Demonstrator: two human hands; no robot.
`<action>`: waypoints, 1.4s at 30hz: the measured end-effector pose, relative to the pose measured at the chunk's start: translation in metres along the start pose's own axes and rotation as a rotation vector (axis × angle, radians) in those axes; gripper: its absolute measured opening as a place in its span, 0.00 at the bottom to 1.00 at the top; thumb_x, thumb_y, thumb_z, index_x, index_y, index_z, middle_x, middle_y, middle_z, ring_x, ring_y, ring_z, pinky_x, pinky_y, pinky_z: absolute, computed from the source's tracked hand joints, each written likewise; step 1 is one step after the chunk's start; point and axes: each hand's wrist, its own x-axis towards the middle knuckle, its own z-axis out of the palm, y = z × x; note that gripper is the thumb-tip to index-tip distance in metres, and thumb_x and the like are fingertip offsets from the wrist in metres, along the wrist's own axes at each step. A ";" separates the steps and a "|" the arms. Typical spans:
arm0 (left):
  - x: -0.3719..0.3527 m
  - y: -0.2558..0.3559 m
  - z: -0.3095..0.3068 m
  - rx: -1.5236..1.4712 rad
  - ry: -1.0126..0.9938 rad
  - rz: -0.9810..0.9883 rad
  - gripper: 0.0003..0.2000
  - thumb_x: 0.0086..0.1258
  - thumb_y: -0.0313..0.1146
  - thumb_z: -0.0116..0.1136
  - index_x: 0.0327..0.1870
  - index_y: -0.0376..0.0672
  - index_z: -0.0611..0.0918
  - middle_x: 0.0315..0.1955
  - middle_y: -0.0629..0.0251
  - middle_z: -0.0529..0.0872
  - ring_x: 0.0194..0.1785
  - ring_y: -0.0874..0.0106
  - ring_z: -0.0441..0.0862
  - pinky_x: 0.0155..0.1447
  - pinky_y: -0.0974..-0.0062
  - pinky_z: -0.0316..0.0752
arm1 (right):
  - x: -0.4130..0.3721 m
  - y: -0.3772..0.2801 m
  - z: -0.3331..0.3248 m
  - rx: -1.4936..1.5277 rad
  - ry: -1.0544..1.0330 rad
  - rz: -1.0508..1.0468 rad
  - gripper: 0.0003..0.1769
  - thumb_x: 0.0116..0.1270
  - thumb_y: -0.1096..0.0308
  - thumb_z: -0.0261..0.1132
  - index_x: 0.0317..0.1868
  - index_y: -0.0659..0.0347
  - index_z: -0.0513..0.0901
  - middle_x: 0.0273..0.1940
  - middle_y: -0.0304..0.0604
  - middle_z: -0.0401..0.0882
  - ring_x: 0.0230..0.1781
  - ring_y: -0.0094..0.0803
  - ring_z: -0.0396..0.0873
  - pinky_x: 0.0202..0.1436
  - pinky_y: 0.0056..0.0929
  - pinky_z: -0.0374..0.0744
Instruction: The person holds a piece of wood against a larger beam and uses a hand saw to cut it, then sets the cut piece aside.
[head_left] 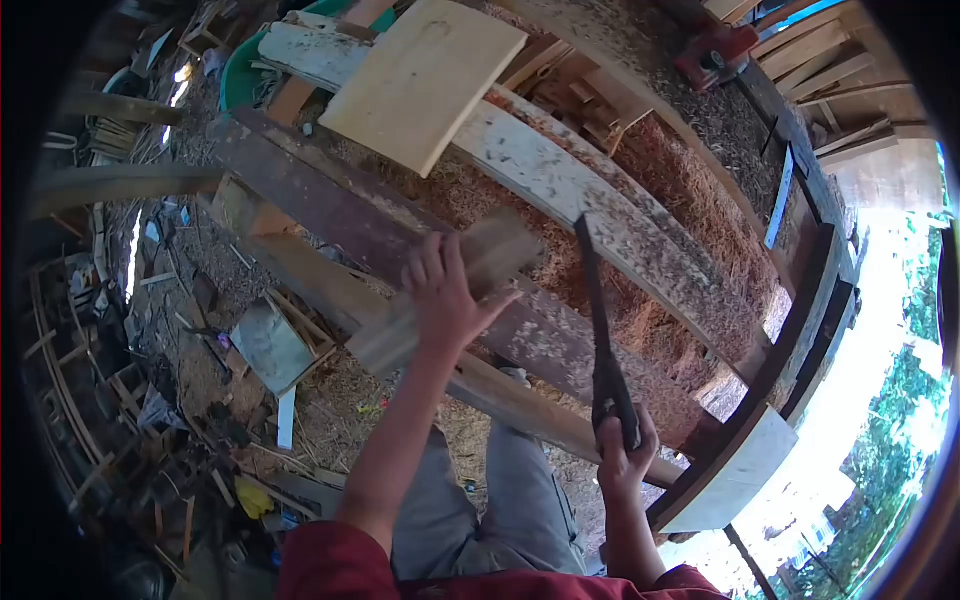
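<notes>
My left hand (pixel 447 297) grips a short weathered wooden plank (pixel 450 290), held tilted above a dark long beam (pixel 330 205). The plank looks blurred. My right hand (pixel 622 452) is closed around the dark handle of a long narrow blade (pixel 594 300) that points up and away from me, its tip near a pale sawdust-covered board (pixel 560 190). The two hands are apart, with the blade to the right of the plank.
A light plywood sheet (pixel 420 80) rests on the beams at the top. A green tub (pixel 240 75) stands top left, a red power tool (pixel 715 50) top right. Sawdust (pixel 680 190) covers the bench. Scrap wood and litter (pixel 270 350) cover the ground on the left.
</notes>
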 end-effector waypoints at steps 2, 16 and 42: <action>0.017 -0.025 -0.011 0.049 -0.029 -0.022 0.55 0.64 0.72 0.76 0.83 0.43 0.68 0.71 0.41 0.72 0.72 0.40 0.70 0.75 0.37 0.67 | 0.012 0.001 0.011 -0.038 -0.061 -0.123 0.07 0.74 0.69 0.72 0.43 0.63 0.83 0.30 0.36 0.74 0.31 0.24 0.74 0.36 0.30 0.74; 0.003 0.060 0.023 0.099 0.194 -0.396 0.38 0.79 0.63 0.63 0.77 0.41 0.75 0.73 0.38 0.73 0.75 0.36 0.70 0.77 0.40 0.67 | 0.082 -0.037 -0.099 -0.189 -0.350 -0.201 0.09 0.75 0.69 0.73 0.40 0.63 0.82 0.29 0.41 0.77 0.30 0.27 0.73 0.36 0.35 0.75; 0.049 0.078 0.030 0.143 0.038 -0.912 0.45 0.81 0.73 0.46 0.91 0.53 0.63 0.93 0.45 0.47 0.95 0.50 0.43 0.92 0.34 0.37 | 0.177 -0.107 -0.018 -0.214 -0.784 -0.211 0.22 0.82 0.51 0.67 0.39 0.63 0.77 0.24 0.40 0.75 0.23 0.29 0.73 0.28 0.36 0.70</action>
